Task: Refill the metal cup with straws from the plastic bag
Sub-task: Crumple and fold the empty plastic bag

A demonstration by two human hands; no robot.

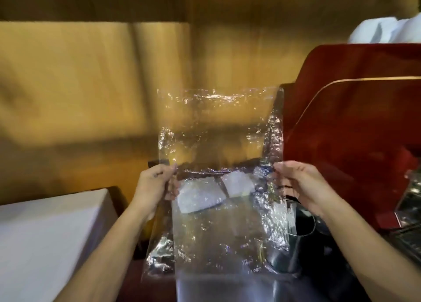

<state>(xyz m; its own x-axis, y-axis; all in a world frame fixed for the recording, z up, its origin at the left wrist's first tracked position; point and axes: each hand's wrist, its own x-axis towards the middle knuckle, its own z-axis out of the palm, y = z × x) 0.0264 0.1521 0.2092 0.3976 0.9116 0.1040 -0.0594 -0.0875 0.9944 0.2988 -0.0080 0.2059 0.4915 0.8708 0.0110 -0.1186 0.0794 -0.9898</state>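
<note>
both hands hold the clear plastic bag (218, 142) stretched flat in the centre of the frame, the left hand (155, 185) pinching its left edge and the right hand (298, 185) pinching its right edge. the metal cup (296, 244) sits at lower right behind the bag, with thin straws (286, 215) standing in it. a red machine (355, 119) fills the right side, a white box (45, 240) the lower left

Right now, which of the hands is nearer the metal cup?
Right. The right hand grips the plastic bag just above the metal cup; the left hand holds the far edge.
</note>
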